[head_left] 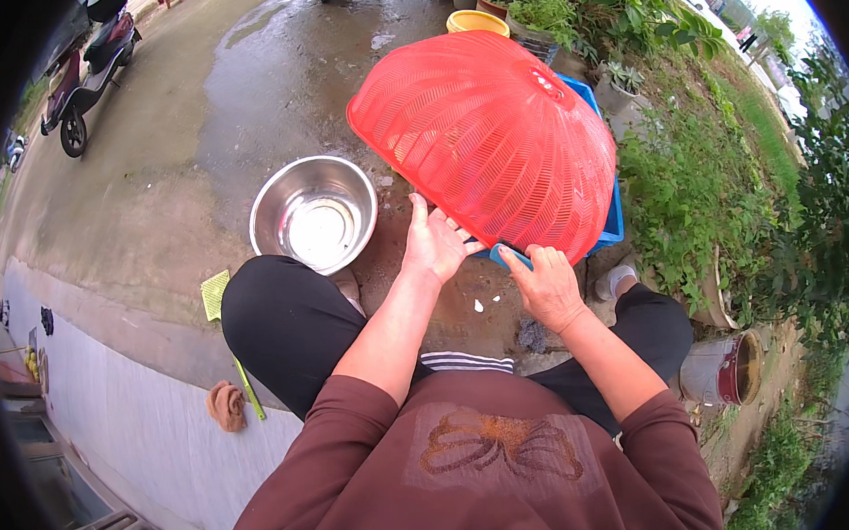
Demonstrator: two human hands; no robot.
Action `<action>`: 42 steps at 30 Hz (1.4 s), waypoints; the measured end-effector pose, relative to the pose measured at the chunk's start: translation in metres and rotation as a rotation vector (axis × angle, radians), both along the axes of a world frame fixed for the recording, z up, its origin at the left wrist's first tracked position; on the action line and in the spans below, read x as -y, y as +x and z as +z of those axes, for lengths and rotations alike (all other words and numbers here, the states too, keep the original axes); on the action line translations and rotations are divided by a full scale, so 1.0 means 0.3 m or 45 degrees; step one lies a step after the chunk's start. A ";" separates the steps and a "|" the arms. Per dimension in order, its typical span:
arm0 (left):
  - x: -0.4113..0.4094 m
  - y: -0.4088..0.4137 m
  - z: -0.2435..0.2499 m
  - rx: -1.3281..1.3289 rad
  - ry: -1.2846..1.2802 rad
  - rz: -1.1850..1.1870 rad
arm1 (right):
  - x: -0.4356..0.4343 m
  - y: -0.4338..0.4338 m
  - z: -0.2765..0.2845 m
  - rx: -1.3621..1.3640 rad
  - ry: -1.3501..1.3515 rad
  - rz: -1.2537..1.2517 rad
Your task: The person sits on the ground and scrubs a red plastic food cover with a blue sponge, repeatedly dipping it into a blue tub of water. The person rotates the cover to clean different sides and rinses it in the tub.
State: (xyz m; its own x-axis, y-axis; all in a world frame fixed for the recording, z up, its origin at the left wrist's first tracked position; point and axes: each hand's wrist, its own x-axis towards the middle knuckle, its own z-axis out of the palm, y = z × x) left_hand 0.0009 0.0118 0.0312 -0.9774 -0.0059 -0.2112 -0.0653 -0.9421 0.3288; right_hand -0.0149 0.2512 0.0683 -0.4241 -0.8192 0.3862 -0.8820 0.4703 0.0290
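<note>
A large red plastic mesh food cover rests tilted over a blue plastic crate, its domed side up. My left hand is at the cover's near rim, palm up with the fingers spread; its fingertips meet the rim, and some are hidden behind it. My right hand grips a blue brush against the rim, just right of the left hand. Only part of the brush shows. To the left of the cover, a stainless steel basin sits on the wet concrete.
A yellow bucket and potted plants stand beyond the cover. A green fly swatter and a brown cloth lie to the left. Plants grow along the right, near a metal bucket. A scooter is parked at the far left.
</note>
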 end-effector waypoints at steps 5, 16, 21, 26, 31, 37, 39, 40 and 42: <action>-0.081 0.021 -0.007 0.030 -0.129 -0.110 | -0.159 0.069 -0.042 0.067 -0.015 -0.087; -0.122 -0.007 -0.055 0.060 -0.199 -0.101 | -0.102 0.092 -0.086 -0.076 -0.029 -0.256; -0.115 0.031 -0.005 0.044 -0.183 -0.050 | 0.144 0.066 -0.076 -0.073 -0.086 -0.237; -0.127 0.025 -0.061 0.044 -0.012 -0.152 | -0.001 0.086 -0.086 -0.024 -0.159 -0.130; -0.145 0.005 -0.149 -0.023 0.065 -0.268 | -0.320 0.106 -0.203 -0.050 0.026 -0.234; -0.198 -0.019 -0.135 -0.138 0.104 -0.214 | 0.024 0.025 -0.141 -0.145 -0.121 -0.088; -0.158 -0.032 -0.150 -0.095 0.121 -0.151 | 0.150 0.020 -0.110 -0.117 -0.118 -0.096; -0.134 -0.039 -0.160 -0.074 0.129 -0.126 | 0.179 0.019 -0.101 -0.104 -0.116 -0.106; -0.118 -0.040 -0.118 -0.051 0.105 -0.136 | 0.140 0.017 -0.110 -0.178 -0.142 -0.070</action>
State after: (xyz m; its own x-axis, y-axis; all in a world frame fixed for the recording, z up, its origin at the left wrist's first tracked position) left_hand -0.0110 0.0472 -0.0042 -0.9792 0.1143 -0.1673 -0.1550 -0.9544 0.2550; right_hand -0.0099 0.2091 0.0353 -0.4024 -0.7453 0.5316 -0.8460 0.5246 0.0950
